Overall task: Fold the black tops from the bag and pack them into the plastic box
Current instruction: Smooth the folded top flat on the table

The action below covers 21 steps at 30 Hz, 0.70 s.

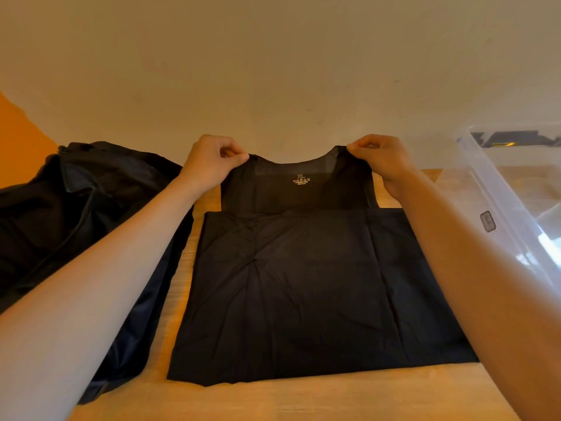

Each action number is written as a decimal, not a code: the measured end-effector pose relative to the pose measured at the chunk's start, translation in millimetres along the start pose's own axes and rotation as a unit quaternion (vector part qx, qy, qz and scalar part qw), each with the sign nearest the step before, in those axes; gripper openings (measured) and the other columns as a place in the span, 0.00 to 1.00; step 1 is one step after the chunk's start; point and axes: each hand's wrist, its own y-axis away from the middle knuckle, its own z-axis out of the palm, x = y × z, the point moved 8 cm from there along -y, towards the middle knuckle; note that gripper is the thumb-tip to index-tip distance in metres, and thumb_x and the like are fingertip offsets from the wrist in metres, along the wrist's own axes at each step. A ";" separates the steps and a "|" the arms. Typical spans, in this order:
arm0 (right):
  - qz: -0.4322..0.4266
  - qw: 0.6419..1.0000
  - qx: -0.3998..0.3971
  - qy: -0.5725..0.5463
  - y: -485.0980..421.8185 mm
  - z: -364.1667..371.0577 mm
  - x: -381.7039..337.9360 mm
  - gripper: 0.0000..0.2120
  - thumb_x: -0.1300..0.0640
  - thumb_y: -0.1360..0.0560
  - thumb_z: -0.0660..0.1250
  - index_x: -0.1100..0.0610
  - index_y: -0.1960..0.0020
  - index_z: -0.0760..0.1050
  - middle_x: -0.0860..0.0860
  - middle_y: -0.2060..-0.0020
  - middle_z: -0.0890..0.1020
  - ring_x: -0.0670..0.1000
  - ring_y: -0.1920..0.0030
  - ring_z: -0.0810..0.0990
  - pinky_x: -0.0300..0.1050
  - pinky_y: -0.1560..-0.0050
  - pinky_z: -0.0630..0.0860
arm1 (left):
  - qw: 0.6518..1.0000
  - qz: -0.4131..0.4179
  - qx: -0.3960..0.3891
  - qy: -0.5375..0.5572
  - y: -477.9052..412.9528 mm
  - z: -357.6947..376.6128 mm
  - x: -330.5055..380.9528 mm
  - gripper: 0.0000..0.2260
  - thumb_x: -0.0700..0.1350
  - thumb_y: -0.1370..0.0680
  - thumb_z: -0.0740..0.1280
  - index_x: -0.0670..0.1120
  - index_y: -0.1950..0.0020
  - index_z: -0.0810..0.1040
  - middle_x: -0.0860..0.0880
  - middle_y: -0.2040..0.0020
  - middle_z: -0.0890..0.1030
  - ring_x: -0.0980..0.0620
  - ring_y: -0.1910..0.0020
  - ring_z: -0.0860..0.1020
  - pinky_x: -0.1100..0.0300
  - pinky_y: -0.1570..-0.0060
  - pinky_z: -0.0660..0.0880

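Note:
A black sleeveless top (303,284) lies flat on the wooden table (303,402), its hem folded up over the chest so an XL label shows at the neck. My left hand (209,165) pinches the left shoulder strap at the far edge. My right hand (382,161) pinches the right shoulder strap. A dark bag (76,208) lies open on the left under my left forearm. The clear plastic box (510,214) stands at the right.
A plain pale wall (273,71) rises just behind the table's far edge. An orange surface (21,141) shows at the far left. Bare wood runs along the front edge of the table.

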 end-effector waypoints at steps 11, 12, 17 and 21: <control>-0.152 0.986 -0.039 0.060 74.9 -24.6 -13.7 0.01 0.58 0.22 0.73 0.53 0.53 0.83 0.45 0.60 0.85 0.41 0.57 0.83 0.33 0.54 0.78 | 0.983 0.170 0.017 -0.072 79.2 -19.0 28.1 0.02 0.43 0.21 0.72 0.48 0.51 0.85 0.55 0.57 0.79 0.54 0.55 0.75 0.62 0.52 0.73; -0.170 0.981 -0.045 0.079 81.9 -25.5 -13.2 0.03 0.59 0.22 0.73 0.52 0.54 0.83 0.44 0.60 0.85 0.42 0.56 0.83 0.33 0.52 0.78 | 0.976 0.195 0.016 -0.091 89.0 -16.7 30.0 0.02 0.43 0.21 0.72 0.47 0.51 0.85 0.56 0.57 0.78 0.54 0.55 0.74 0.58 0.51 0.74; -0.225 0.961 -0.078 0.140 112.9 -33.2 -1.6 0.04 0.57 0.24 0.73 0.48 0.54 0.82 0.40 0.56 0.84 0.42 0.51 0.83 0.37 0.46 0.78 | 0.961 0.239 -0.007 -0.138 133.9 4.8 24.5 0.04 0.46 0.21 0.71 0.47 0.52 0.83 0.55 0.57 0.77 0.52 0.55 0.72 0.51 0.51 0.73; -0.231 0.946 -0.120 0.195 135.6 -34.9 17.7 0.04 0.49 0.27 0.73 0.44 0.51 0.83 0.39 0.52 0.85 0.41 0.46 0.81 0.42 0.42 0.75 | 0.951 0.255 -0.041 -0.168 163.8 21.2 12.1 0.04 0.46 0.19 0.67 0.48 0.48 0.81 0.58 0.53 0.76 0.55 0.52 0.71 0.64 0.45 0.67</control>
